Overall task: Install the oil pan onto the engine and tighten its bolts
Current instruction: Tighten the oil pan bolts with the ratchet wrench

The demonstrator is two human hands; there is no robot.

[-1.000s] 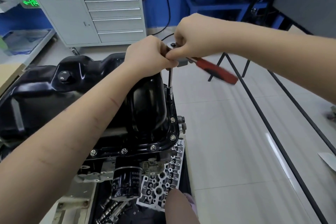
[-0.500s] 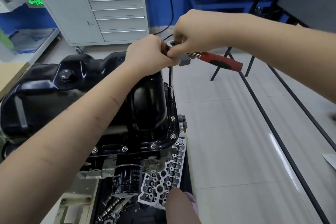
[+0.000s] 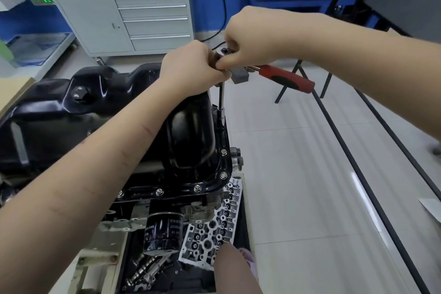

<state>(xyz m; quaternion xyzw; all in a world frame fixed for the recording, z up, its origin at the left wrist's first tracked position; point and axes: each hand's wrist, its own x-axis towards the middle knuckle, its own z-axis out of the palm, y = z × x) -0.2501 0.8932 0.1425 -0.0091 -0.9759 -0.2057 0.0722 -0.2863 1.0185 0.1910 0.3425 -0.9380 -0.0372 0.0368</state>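
The black oil pan [image 3: 186,131] sits on the engine, with several bolts [image 3: 223,175] along its flange. A ratchet wrench with a red handle [image 3: 286,77] stands over the pan's right edge; its black extension bar [image 3: 221,98] runs down to a socket on a flange bolt. My left hand [image 3: 191,64] grips the top of the extension under the ratchet head. My right hand [image 3: 248,40] pinches the ratchet head from above. The handle points right, free of both hands.
A black oil filter [image 3: 163,234] hangs below the pan, beside a grey cylinder head [image 3: 212,231] on the stand. A grey drawer cabinet [image 3: 133,19] stands behind. Black poles [image 3: 358,169] cross the tiled floor at the right. My knee [image 3: 233,270] shows at the bottom.
The red handle has swung from pointing down-right toward pointing more to the right, then slightly back. Both hands have stayed on the ratchet head.
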